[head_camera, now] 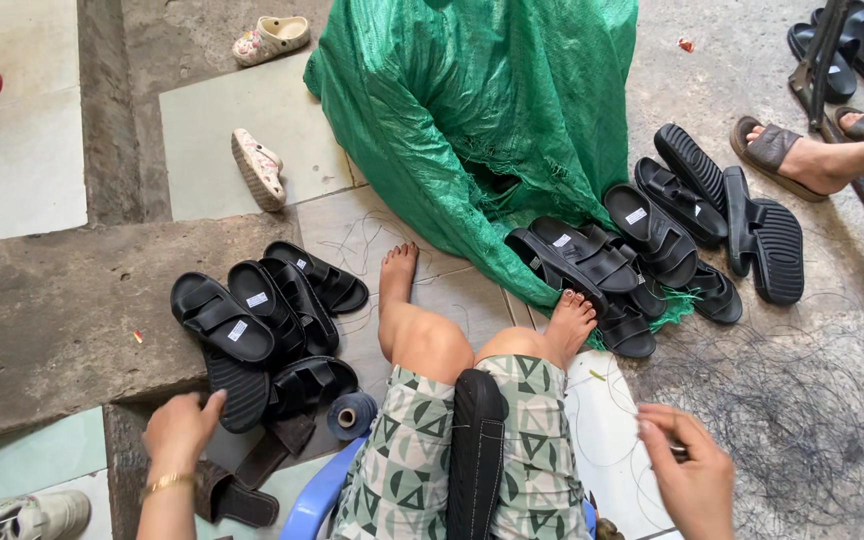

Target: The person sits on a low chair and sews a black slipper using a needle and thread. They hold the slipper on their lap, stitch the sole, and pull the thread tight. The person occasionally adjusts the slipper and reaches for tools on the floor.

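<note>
I sit on a blue chair point(317, 495) with a black sandal point(476, 450) lying sole-up between my knees. My left hand point(180, 430) reaches down to the left pile of black sandals point(257, 320), its fingers resting on one sandal's ribbed sole point(240, 390). My right hand point(690, 475) is low at the right with fingers pinched together on a small dark thing I cannot make out; thin thread runs from it. A spool of dark blue thread point(352, 414) stands on the floor beside my left knee.
A big green woven sack point(472, 120) lies ahead with more black sandals point(652, 240) spilling at its right. Loose dark thread point(802, 410) litters the floor at right. Another person's sandalled foot point(797, 155) and a metal stand point(832, 70) are at the upper right. Two small pale clogs point(260, 165) lie upper left.
</note>
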